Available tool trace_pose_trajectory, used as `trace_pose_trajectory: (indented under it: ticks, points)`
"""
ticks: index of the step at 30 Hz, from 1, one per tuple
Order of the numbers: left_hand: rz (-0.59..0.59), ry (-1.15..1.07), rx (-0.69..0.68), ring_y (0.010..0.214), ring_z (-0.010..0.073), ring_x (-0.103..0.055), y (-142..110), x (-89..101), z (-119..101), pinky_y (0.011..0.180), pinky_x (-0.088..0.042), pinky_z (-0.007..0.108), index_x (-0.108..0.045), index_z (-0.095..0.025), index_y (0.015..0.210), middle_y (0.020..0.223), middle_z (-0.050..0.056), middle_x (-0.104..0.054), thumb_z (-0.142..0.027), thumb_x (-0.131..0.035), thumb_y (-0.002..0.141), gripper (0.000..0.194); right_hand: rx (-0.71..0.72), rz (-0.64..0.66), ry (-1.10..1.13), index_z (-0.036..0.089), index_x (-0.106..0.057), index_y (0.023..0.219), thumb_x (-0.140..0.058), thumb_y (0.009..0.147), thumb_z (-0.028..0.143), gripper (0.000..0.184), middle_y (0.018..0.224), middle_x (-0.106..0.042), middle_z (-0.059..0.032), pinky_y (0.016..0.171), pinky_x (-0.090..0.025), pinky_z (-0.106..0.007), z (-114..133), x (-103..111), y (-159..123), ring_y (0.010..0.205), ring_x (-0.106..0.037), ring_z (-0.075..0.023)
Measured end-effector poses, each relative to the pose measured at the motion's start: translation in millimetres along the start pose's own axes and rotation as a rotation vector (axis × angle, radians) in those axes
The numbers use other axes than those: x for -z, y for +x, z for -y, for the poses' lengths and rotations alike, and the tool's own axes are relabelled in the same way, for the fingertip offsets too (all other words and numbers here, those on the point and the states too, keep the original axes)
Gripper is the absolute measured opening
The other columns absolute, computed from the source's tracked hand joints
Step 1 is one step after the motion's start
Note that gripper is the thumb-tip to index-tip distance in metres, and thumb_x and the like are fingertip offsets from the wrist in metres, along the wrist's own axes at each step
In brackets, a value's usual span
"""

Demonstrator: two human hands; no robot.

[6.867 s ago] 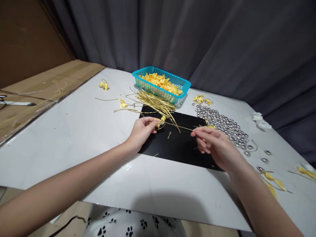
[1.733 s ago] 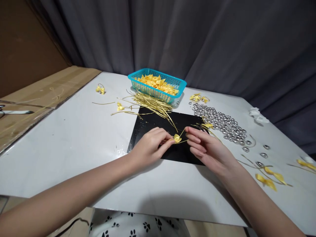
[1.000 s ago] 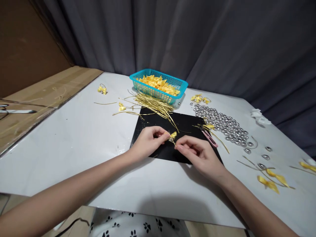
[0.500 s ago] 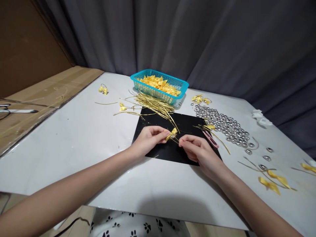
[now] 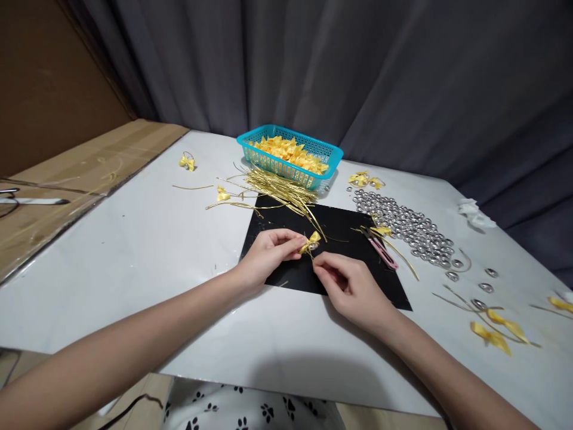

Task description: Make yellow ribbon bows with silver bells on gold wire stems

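Over the black mat (image 5: 295, 278), my left hand (image 5: 274, 254) pinches a small yellow ribbon bow (image 5: 314, 237) between thumb and fingertips. A silvery bead shows at the middle of the bow. Thin gold cord (image 5: 311, 255) runs down from the bow to my right hand (image 5: 351, 283), whose thumb and forefinger are closed on its end. Beyond the hands lies a bundle of gold cords (image 5: 282, 190), partly across the mat's far edge. A pink-handled cutter (image 5: 382, 249) rests at the mat's right side.
A blue basket (image 5: 335, 160) of yellow bows stands at the back. Many silver beads (image 5: 407, 227) spread to the right, with loose bows (image 5: 490, 338) and cords nearer the front. One finished-looking bow (image 5: 187, 162) lies far left. Cardboard (image 5: 89, 161) borders the table's left side.
My right hand has moved left and slightly down, swinging the cord's end closer under the bow. My left hand keeps its hold on the bow, almost still.
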State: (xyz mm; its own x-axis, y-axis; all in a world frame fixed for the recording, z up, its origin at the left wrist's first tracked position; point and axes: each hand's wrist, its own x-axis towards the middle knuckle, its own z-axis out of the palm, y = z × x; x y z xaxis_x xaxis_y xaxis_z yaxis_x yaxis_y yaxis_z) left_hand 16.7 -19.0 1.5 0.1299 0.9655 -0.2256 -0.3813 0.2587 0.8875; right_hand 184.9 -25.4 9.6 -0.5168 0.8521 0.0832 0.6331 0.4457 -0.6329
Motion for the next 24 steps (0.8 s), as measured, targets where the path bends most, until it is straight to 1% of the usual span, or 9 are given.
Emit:
trace_pose_trajectory:
  ticks: [2, 4, 6, 7, 10, 14, 17, 20, 24]
  points:
    - [0.007, 0.013, -0.005, 0.062, 0.0071, -0.051, -1, -0.1, 0, 0.065, -0.042, 0.022, -0.066, -0.012, 0.068, 0.067, 0.000, -0.061, -0.025, -0.073, 0.064, 0.015, 0.061, 0.025, -0.071, 0.016, -0.054, 0.074, -0.041, 0.085, 0.017, 0.017, 0.066, -0.050, -0.0010, 0.055, -0.032, -0.023, 0, 1, -1, 0.059, -0.044, -0.0113]
    - [0.013, 0.030, -0.014, 0.063, 0.0077, -0.052, -1, -0.1, 0, 0.065, -0.042, 0.022, -0.066, -0.012, 0.068, 0.068, 0.000, -0.061, -0.026, -0.073, 0.064, 0.017, 0.094, 0.051, -0.104, 0.016, -0.056, 0.077, -0.040, 0.085, 0.015, 0.017, 0.070, -0.053, -0.0025, 0.057, -0.033, -0.024, 1, 1, -2, 0.063, -0.047, -0.0125]
    - [0.017, 0.054, -0.030, 0.065, 0.0082, -0.052, -1, 0.4, -1, 0.066, -0.042, 0.023, -0.065, -0.012, 0.068, 0.068, 0.000, -0.060, -0.027, -0.072, 0.065, 0.017, 0.091, 0.069, -0.074, 0.016, -0.057, 0.078, -0.041, 0.086, 0.017, 0.017, 0.071, -0.054, -0.0028, 0.057, -0.033, -0.025, 3, 2, -3, 0.063, -0.047, -0.0125]
    - [0.016, 0.076, -0.044, 0.065, 0.0086, -0.052, -1, 0.9, -1, 0.066, -0.043, 0.023, -0.064, -0.012, 0.069, 0.069, 0.000, -0.060, -0.027, -0.071, 0.066, 0.017, 0.068, 0.077, -0.013, 0.016, -0.057, 0.077, -0.043, 0.086, 0.019, 0.016, 0.069, -0.054, -0.0024, 0.056, -0.032, -0.024, 4, 2, -3, 0.061, -0.046, -0.0121]
    - [0.004, 0.202, -0.123, 0.066, 0.0097, -0.051, 1, 2.7, 0, 0.066, -0.043, 0.024, -0.061, -0.012, 0.069, 0.068, 0.000, -0.057, -0.027, -0.067, 0.070, 0.016, -0.065, 0.098, 0.364, 0.016, -0.055, 0.073, -0.050, 0.084, 0.029, 0.018, 0.061, -0.048, 0.0007, 0.049, -0.029, -0.022, 6, 6, -3, 0.053, -0.040, -0.0089]
    - [0.032, 0.485, -0.286, 0.065, 0.0107, -0.050, -1, 3.2, 2, 0.061, -0.040, 0.023, -0.059, -0.013, 0.073, 0.068, 0.000, -0.056, -0.027, -0.058, 0.078, 0.015, -0.284, 0.080, 0.964, 0.016, -0.056, 0.073, -0.059, 0.078, 0.034, 0.019, 0.052, -0.038, 0.0063, 0.039, -0.017, -0.019, 6, 15, -1, 0.039, -0.025, -0.0033]
    - [0.062, 0.685, -0.408, 0.066, 0.0116, -0.051, -5, 1.8, 3, 0.059, -0.040, 0.023, -0.059, -0.013, 0.075, 0.071, 0.002, -0.057, -0.023, -0.054, 0.081, 0.013, -0.415, 0.014, 1.195, 0.016, -0.058, 0.073, -0.064, 0.073, 0.030, 0.015, 0.052, -0.041, 0.0070, 0.036, -0.020, -0.018, 4, 20, 3, 0.035, -0.023, -0.0013]
    - [0.116, 0.835, -0.553, 0.067, 0.0122, -0.053, -8, 0.9, 5, 0.059, -0.041, 0.023, -0.059, -0.014, 0.075, 0.073, 0.003, -0.058, -0.018, -0.051, 0.082, 0.012, -0.469, -0.060, 1.206, 0.015, -0.061, 0.074, -0.066, 0.071, 0.029, 0.016, 0.054, -0.044, 0.0066, 0.035, -0.023, -0.017, 2, 21, 7, 0.034, -0.025, -0.0001]
    - [0.199, 1.001, -0.706, 0.068, 0.0135, -0.051, -9, 1.5, 6, 0.062, -0.041, 0.026, -0.058, -0.014, 0.075, 0.071, 0.003, -0.058, -0.015, -0.049, 0.084, 0.013, -0.409, -0.102, 1.091, 0.015, -0.061, 0.076, -0.068, 0.072, 0.032, 0.019, 0.054, -0.046, 0.0065, 0.035, -0.022, -0.016, 3, 18, 7, 0.035, -0.026, 0.0003]
